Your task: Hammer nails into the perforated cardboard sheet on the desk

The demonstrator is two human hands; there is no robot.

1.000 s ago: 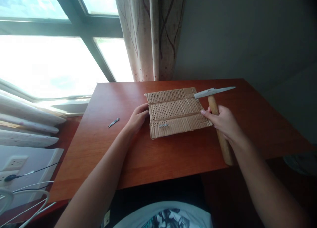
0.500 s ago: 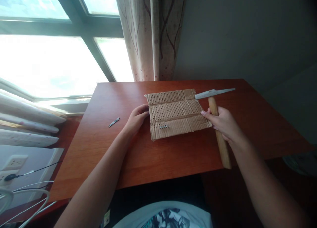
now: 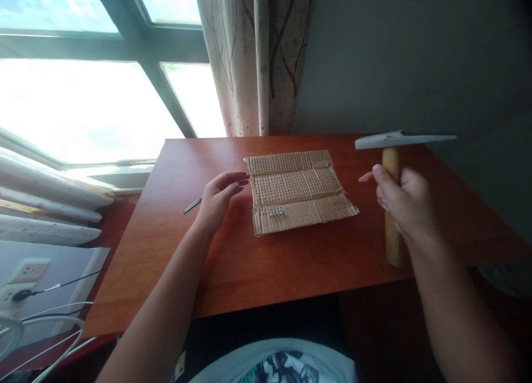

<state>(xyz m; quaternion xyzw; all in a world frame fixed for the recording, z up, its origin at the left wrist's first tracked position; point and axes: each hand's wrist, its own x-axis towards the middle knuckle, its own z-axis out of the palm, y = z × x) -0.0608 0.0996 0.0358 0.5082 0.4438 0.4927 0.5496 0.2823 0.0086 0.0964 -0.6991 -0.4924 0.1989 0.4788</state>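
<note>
My right hand (image 3: 405, 200) is wrapped round the wooden handle of a hammer (image 3: 393, 228), held upright over the right side of the table. Its long pale head, tapering to a point on the right, sits at the top. On the table lies a creased sheet of cardboard (image 3: 295, 186) covered in rows of small holes. Several nails (image 3: 276, 213) stick up in its lower left part. Just left of the sheet, my left hand (image 3: 222, 192) is held with fingers apart and nothing in it. Several loose nails (image 3: 192, 205) lie on the table to its left.
The reddish wooden table (image 3: 266, 277) has its near edge close to my body. A window (image 3: 83, 106) and a patterned curtain (image 3: 236, 67) are behind it. A wall socket (image 3: 31, 271) with a plug and cables (image 3: 54, 322) is at the lower left.
Both hands have let go of the cardboard. The right hand has moved right with the hammer, turning it more upright. My left hand has drawn slightly left. The sheet lies nearly where it was.
</note>
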